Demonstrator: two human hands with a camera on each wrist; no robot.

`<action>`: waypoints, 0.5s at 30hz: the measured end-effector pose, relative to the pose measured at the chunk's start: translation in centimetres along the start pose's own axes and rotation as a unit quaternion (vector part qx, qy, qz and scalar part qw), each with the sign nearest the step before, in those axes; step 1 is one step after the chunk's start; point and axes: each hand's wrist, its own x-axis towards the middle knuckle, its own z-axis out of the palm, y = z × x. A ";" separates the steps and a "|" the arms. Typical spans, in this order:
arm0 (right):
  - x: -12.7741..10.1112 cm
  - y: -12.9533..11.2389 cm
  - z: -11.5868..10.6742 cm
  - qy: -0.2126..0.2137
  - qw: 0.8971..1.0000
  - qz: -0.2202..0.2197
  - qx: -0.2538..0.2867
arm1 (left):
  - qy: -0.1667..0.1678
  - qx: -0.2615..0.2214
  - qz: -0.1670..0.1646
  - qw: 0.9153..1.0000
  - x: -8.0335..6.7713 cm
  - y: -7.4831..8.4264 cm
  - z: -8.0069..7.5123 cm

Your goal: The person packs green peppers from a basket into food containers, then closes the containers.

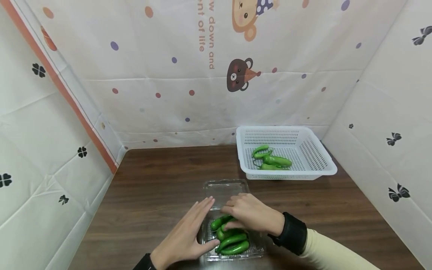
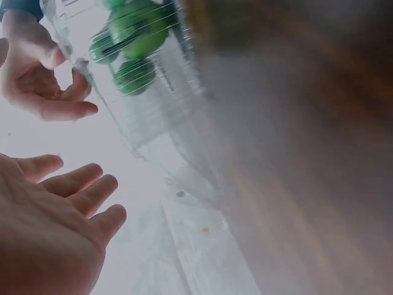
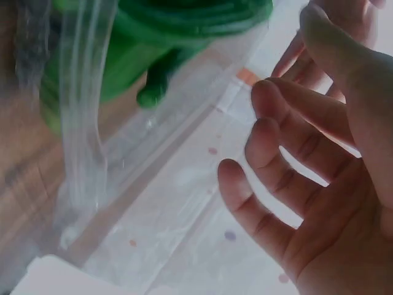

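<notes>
**Green peppers (image 1: 233, 247) in a clear plastic box (image 1: 236, 258), both hands loose around it**

So the peppers are piled in the base of the box, at the near middle of the table (image 1: 152, 180). They're bunched together, with a couple lying side by side at the near end, stretched left to right. The lid (image 1: 226, 189) is flipped open and lies away on the far side of the base.

The left hand (image 1: 190, 232) is at the box's left side, fingers long and pretty straight, pointing far, thumb stuck out wide toward the peppers. Nothing in its grip. Can't really tell if the thumb is touching a pepper or just hanging beside it.

The right hand (image 1: 251, 212) comes in from the right over the far part of the pile. Its fingers are softly bent with a gap to the thumb, and the right wrist view shows a bare palm, so it's not holding anything either. Whether it brushes the peppers underneath, I can't say.

There's a black band (image 1: 295, 233) on the right wrist, then a pale yellow sleeve (image 1: 332, 249).

Over at the far right sits a white basket (image 1: 287, 173) with slotted sides, and a few more chilies (image 1: 276, 161) lie in its left half, lighter green than the boxed ones. Behind it all hangs a pale backdrop (image 1: 152, 112) with coloured dots and cartoon bears turned sideways.
</notes>
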 end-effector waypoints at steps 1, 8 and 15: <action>-0.1 0.2 -0.2 0.012 1.000 0.000 -0.001 | 0.005 -0.001 0.005 1.000 0.4 0.1 -0.1; -0.4 1.5 -1.8 0.103 0.995 0.004 -0.003 | 0.036 -0.001 0.034 0.999 3.5 0.7 -0.7; -0.9 2.6 -3.1 0.143 0.990 0.018 -0.003 | 0.046 0.004 0.046 0.998 5.9 1.0 -0.5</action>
